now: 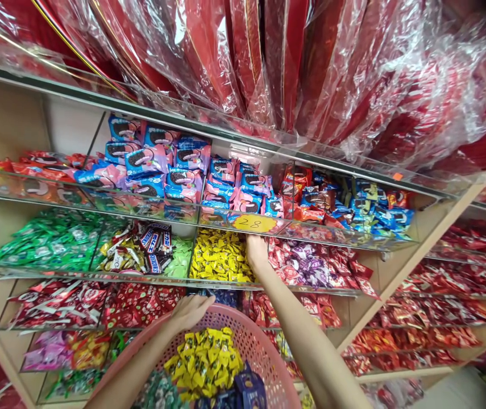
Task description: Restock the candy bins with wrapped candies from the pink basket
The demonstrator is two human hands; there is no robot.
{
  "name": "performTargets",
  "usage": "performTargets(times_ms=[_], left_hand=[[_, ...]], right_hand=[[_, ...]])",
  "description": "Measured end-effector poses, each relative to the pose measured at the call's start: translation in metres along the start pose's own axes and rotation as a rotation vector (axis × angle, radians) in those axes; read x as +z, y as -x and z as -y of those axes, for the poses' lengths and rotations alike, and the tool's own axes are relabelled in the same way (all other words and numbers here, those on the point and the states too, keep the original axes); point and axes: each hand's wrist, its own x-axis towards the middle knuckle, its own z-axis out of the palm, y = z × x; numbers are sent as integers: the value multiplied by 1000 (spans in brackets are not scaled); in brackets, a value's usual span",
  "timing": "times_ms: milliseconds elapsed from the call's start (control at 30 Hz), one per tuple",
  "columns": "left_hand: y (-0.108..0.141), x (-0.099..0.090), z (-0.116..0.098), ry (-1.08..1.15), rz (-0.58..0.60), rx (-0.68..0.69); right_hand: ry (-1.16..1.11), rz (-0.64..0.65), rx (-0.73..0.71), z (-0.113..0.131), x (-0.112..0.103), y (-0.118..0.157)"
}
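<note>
Nearest the camera, the round pink perforated plastic basket (264, 352) holds a heap of yellow-wrapped candies (204, 360), and the left hand (191, 311) curls over its far rim, gripping it. Just beyond and up, the right hand (256, 250) reaches into the shelf bin of loose yellow-wrapped sweets (219, 255), at the bin's right edge; its fingers are buried, so whether they pinch anything I cannot tell. The bin lies straight above the basket, the right hand nearer.
</note>
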Motion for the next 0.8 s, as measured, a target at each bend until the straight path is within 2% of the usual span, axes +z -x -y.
performTargets(times_ms=[133, 300, 500, 800], left_hand=[[-1, 1, 0, -4, 8, -12], [0, 0, -1, 15, 6, -11], [2, -1, -3, 10, 14, -25], [0, 1, 2, 10, 21, -17]], right_hand=[[-72, -133, -5, -3, 7, 10], [-267, -272, -48, -6, 21, 17], [-457, -314, -87, -7, 32, 14], [-543, -341, -113, -9, 32, 22]])
